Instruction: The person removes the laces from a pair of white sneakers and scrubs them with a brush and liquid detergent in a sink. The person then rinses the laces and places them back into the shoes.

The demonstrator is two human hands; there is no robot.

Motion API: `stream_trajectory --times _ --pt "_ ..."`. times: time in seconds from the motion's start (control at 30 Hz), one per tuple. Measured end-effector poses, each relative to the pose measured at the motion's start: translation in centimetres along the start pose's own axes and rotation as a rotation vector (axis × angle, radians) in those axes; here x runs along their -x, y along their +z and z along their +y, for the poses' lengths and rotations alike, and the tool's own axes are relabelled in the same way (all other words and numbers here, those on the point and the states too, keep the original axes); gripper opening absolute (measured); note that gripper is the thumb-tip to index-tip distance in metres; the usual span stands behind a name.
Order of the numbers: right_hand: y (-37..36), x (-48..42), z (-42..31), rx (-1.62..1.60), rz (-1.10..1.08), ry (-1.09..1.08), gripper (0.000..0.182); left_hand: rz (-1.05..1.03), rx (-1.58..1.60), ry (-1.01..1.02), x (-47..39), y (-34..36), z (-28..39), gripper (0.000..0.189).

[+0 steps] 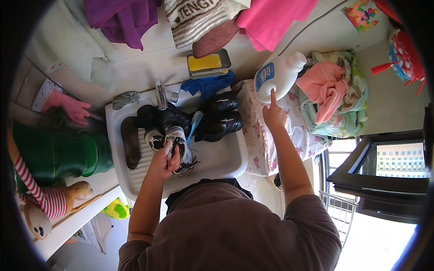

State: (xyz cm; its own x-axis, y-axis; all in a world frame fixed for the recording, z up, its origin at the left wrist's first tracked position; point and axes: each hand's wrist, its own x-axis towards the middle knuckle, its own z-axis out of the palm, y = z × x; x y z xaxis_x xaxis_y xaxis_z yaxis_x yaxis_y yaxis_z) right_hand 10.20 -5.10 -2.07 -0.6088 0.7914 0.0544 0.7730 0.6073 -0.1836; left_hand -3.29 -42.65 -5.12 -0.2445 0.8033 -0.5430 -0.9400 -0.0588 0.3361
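Observation:
My left hand [165, 161] grips a wet black-and-white sneaker [179, 142] by its laced part, over the ribbed side of a white ceramic laundry sink [203, 169]. Beyond my right hand [275, 113], whose index finger is stretched out, a white plastic detergent jug [279, 76] stands on a floral-covered surface; the fingertip is at its lower side. A light blue scrub brush [195, 123] leans between the held sneaker and a pair of black shoes [220, 127] at the sink's right. More dark shoes lie by the chrome faucet [160, 94].
A yellow soap bar [204, 62] lies in a grey dish behind the sink, above a blue cloth [210, 84]. Towels [200, 23] hang overhead. Piled laundry [330, 95] is at the right, near an open window [383, 162]. Pink rubber gloves [67, 105] hang left.

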Motion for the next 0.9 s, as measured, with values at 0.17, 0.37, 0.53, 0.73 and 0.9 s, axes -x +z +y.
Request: stream_trajectory --times 0.17,0.37,0.53,0.73,0.9 --pt "5.0 2.5 2.5 -0.576 -0.382 -0.054 0.033 -0.019 0.010 -0.012 -0.6 0.4 0.3 0.038" --pt "0.4 7.2 -3.6 -2.293 -1.127 0.346 0.048 -0.039 0.047 0.002 0.3 -0.1 0.3 0.036" --pt "-1.7 8.4 -7.3 -2.576 -1.405 -0.022 0.059 -0.049 0.040 0.036 1.4 0.2 0.6 0.036" --pt "-3.4 8.7 -9.9 -2.663 -1.547 -0.286 0.062 -0.057 0.045 0.071 2.7 -0.3 0.4 0.035" --pt "-4.6 8.9 -10.5 -2.633 -1.572 -0.296 0.061 -0.043 0.046 0.093 3.3 -0.4 0.3 0.035"
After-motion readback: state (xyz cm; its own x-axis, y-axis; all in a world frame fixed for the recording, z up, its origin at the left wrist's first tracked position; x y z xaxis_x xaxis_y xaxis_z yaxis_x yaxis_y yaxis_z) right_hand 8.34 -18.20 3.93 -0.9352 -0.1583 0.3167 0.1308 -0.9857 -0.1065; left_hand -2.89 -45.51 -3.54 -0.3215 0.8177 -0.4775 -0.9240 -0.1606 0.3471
